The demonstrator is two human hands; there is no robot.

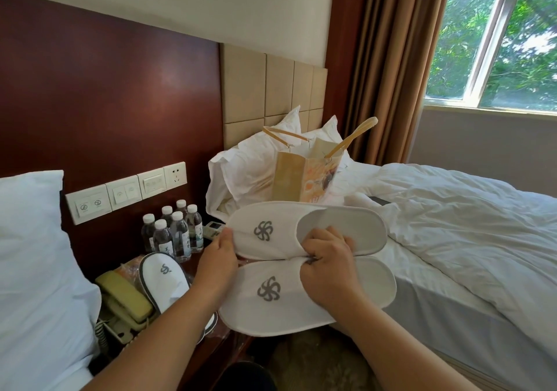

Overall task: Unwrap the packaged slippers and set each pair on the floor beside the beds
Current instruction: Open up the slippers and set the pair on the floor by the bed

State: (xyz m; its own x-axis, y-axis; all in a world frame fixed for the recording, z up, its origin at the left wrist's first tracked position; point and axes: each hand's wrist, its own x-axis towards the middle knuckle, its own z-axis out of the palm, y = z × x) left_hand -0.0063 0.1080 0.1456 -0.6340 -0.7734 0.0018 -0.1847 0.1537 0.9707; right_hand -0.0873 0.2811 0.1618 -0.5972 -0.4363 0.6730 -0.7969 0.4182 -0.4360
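Observation:
Two white slippers with grey pinwheel logos are held side by side in the air between the beds, toes to the left: the upper slipper and the lower slipper. My left hand grips their toe ends. My right hand pinches the seam where the two slippers meet, near their openings. Another slipper pair with dark trim, in clear wrap, lies on the nightstand under my left forearm.
The nightstand also holds several water bottles, a yellowish telephone and a remote. A paper bag stands on the right bed against pillows. A left bed pillow is close by. Carpet floor lies below.

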